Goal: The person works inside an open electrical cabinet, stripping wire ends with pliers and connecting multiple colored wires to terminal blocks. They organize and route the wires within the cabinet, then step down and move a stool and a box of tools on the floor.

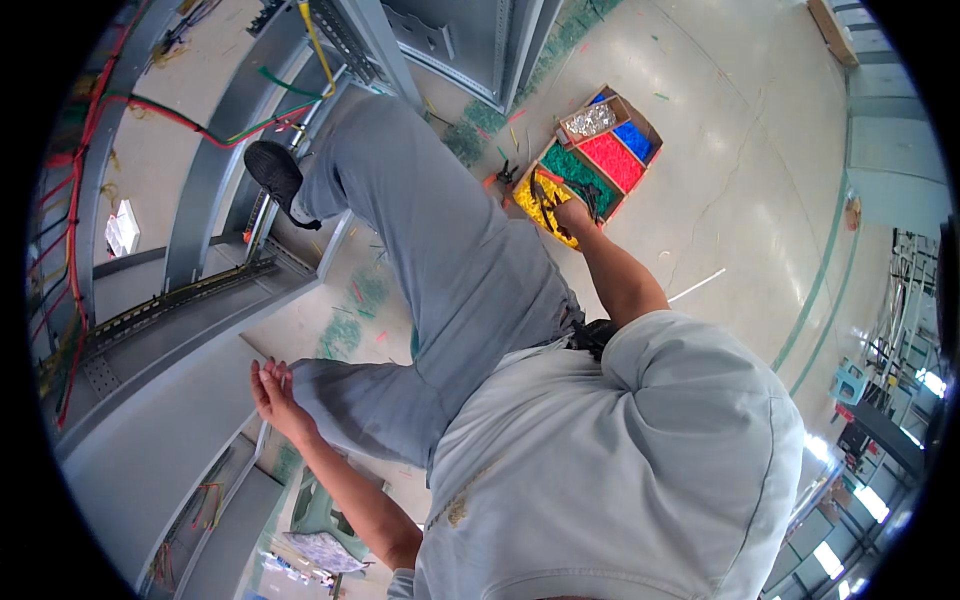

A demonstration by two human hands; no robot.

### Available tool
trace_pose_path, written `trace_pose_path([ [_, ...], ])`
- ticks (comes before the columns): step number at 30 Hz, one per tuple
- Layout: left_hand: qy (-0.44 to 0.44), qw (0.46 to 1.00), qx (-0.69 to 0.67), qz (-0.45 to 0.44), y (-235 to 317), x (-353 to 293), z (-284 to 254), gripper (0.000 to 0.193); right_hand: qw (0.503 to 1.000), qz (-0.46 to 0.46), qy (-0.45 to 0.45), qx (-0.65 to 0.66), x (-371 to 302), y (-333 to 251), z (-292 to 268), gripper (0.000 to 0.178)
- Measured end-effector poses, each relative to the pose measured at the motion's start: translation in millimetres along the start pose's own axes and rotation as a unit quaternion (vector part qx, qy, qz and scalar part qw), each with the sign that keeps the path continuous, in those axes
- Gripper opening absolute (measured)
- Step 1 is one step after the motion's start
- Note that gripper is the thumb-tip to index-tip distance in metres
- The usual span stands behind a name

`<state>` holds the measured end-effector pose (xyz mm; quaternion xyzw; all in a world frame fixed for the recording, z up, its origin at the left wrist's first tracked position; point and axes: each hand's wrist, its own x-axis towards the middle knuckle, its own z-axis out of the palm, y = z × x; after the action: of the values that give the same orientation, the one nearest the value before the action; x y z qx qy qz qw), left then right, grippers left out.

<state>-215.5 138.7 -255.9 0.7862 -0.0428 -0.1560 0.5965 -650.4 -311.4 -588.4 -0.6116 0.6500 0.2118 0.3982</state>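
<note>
Reaching among small yellow pieces (527,203) in an open brown cardboard box (642,122), the right hand (572,213) has an indeterminable grip; the left hand (278,395) is empty, fingers loosely curled. Red wires (97,104) already line the grey metal frame (205,180); picking appears unfinished.

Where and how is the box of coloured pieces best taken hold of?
Probably the box is best held outside its two long walls, one hand from each side: it lies open-topped, small loose pieces sit in its compartments, and the right hand is at the yellow end.
</note>
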Motion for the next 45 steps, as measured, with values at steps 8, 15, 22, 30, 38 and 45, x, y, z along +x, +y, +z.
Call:
trace_pose_path([
  [8,0.098,0.992,-0.07,0.045,33,69,0,0.057,0.926,-0.228,0.114,-0.277,92,96,18,0.055],
  [15,0.202,0.925,-0.147,0.285,210,141,40,0.058,0.843,-0.309,0.06,0.437,-21,-151,-118,0.027],
  [22,0.258,0.875,-0.147,0.383,255,202,9,0.047,0.706,-0.696,-0.009,0.133,-373,-438,-180,0.018],
  [30,0.163,0.827,-0.393,0.367,289,297,-21,0.028,0.4,-0.915,-0.003,0.055,-605,-671,-50,0.03],
  [38,0.142,0.824,-0.413,0.362,290,276,-6,0.017,0.489,-0.856,0.097,0.135,-637,-731,-39,0.035],
  [45,0.195,0.814,-0.427,0.341,293,253,0,0.022,0.47,-0.864,0.122,0.135,-635,-752,-30,0.029],
])
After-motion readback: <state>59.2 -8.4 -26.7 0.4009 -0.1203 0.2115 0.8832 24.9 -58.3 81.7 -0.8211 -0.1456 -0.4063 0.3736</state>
